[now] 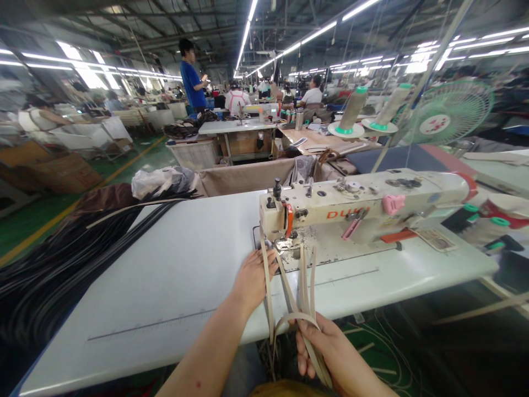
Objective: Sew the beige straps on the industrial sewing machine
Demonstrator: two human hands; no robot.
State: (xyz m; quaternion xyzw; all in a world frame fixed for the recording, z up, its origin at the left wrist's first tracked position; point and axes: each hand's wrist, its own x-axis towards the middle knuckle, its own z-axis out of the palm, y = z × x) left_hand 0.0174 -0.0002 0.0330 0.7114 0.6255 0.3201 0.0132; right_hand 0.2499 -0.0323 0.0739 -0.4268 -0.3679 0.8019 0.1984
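Our right hand [328, 344] holds strips [318, 365] by near edge of table [173, 270]; left hand [252, 280] at sewing machine [363, 207], grip unclear; room leftward.

Cool white light comes from rows of long white fluorescent tubes [361, 10] overhead, and the tall pale window panels [91, 76] at far left are blown out to white. The dark steel-beamed roof [157, 27] stays dim. The smooth pale grey-green tabletop [165, 264] is evenly bright with a soft sheen, its underside deep in shadow. The cream metal sewing machine [363, 201] is fairly crisp; the background softens, the side edges smear, and wide-angle distortion stretches the tabletop's lower left corner.
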